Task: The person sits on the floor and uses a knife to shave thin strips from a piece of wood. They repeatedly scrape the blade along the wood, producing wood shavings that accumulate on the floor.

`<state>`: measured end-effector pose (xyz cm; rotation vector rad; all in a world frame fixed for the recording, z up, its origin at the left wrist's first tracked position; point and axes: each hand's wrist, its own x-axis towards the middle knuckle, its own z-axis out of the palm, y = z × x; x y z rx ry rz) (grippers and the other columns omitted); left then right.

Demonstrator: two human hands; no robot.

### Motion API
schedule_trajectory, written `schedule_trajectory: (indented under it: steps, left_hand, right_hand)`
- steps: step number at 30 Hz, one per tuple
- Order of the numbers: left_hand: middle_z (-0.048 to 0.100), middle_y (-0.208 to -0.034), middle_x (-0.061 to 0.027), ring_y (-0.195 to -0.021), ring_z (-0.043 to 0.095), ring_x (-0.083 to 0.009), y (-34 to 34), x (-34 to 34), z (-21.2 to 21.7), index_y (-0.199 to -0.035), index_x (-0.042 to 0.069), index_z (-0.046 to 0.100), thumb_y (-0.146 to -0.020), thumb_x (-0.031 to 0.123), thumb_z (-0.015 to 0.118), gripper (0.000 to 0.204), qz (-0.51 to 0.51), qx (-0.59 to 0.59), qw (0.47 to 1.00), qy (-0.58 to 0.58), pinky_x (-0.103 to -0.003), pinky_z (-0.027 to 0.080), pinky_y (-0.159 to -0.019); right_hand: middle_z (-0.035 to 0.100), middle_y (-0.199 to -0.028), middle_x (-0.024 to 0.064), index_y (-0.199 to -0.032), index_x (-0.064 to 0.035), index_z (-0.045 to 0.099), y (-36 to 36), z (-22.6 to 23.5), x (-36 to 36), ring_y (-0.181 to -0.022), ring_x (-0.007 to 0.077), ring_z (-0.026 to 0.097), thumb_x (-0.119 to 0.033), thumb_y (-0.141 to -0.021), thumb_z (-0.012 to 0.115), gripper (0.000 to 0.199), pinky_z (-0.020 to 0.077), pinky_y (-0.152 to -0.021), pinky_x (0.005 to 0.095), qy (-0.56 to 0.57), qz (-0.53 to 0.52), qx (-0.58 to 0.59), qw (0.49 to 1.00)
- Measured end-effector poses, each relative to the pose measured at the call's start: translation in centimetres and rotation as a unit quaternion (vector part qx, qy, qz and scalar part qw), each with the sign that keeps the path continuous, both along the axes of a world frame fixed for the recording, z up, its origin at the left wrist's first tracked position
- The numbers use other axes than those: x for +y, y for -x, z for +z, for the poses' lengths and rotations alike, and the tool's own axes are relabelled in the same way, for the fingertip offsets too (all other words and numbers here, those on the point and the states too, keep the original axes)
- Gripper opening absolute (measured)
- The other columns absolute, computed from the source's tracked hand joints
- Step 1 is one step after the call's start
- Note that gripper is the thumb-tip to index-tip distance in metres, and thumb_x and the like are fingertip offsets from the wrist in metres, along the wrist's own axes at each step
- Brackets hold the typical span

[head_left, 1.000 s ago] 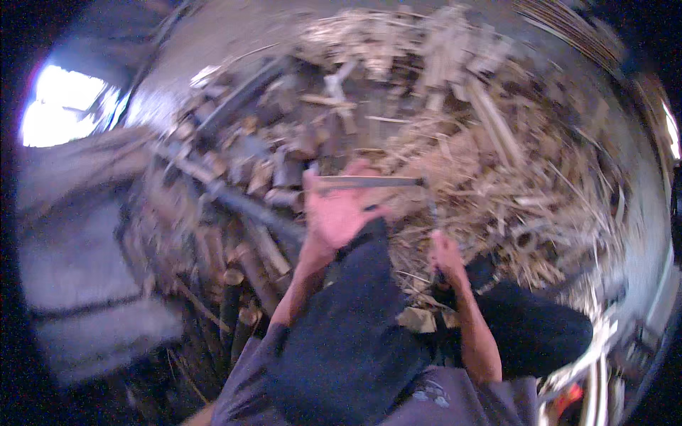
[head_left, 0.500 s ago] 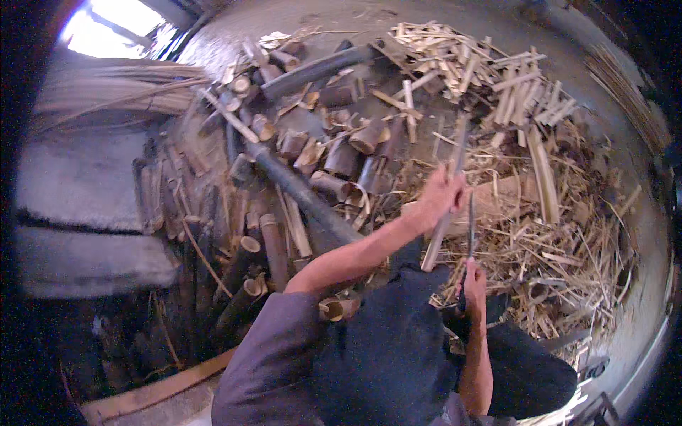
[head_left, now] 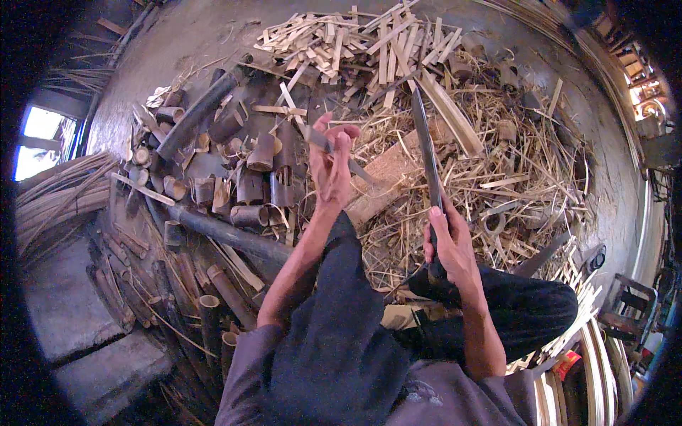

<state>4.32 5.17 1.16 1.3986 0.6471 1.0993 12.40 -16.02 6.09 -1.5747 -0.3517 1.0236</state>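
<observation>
My left hand (head_left: 332,160), raised over the chip-strewn floor, pinches a bamboo strip (head_left: 364,173) between thumb and fingers. The strip slants down to the right, above a pale wooden plank (head_left: 392,177). Wrapped round the dark handle of a long knife, my right hand (head_left: 452,245) is closed. The knife's narrow blade (head_left: 428,145) points up and away, apart from the strip. Shavings and thin splinters (head_left: 522,181) lie under and beyond the knife.
Cut bamboo sections (head_left: 250,186) and a long dark pole (head_left: 220,231) lie to the left. Split pieces (head_left: 334,44) are heaped at the far side. Upright bamboo lengths (head_left: 208,319) stand near grey blocks (head_left: 64,295). Long pale strips (head_left: 597,366) lie at lower right.
The view has turned, so the surroundings sit further left. My left hand has moved left, away from the knife, and its strip is now tilted across. The knife stays in my right hand.
</observation>
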Motion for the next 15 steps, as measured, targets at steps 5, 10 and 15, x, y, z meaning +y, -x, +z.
schedule_trajectory:
  steps: [5,10,15]
  left_hand:
    - [0.047,-0.078,-0.0017,-0.073,0.039,-0.0118,-0.8,-2.9,-1.0,-0.105,0.002,0.053,-0.098,0.053,0.032,0.056,-0.066,-0.184,0.974,0.117,-0.028,0.031,-0.068]
    - [0.045,-0.078,-0.0007,-0.074,0.039,-0.0112,-0.3,-4.5,-1.9,-0.076,0.005,0.05,-0.098,0.05,0.038,0.052,-0.144,0.014,0.989,-0.018,-0.027,0.031,-0.069]
    - [0.056,-0.086,-0.0041,-0.081,0.053,-0.0163,-0.5,-4.9,-4.4,-0.094,0.004,0.056,-0.093,0.035,0.054,0.031,-0.214,-0.07,0.972,0.075,-0.032,0.042,-0.075]
  right_hand:
    - [0.044,-0.062,-0.0016,-0.149,-0.0114,0.022,1.9,4.6,1.0,-0.047,0.0066,0.043,-0.032,-0.103,0.036,0.052,0.0383,-0.043,0.022,-0.054,0.041,0.017,0.998]
    - [0.046,-0.062,0.0001,-0.137,-0.0095,0.036,2.2,6.5,1.3,-0.046,0.0078,0.044,-0.036,-0.102,0.034,0.044,0.039,-0.043,0.0238,-0.027,0.05,0.076,0.995]
    - [0.047,-0.06,0.0031,-0.097,-0.0048,0.047,2.6,6.7,1.6,-0.043,0.0096,0.044,-0.041,-0.101,0.036,0.038,0.0387,-0.04,0.0255,-0.033,0.05,0.094,0.994]
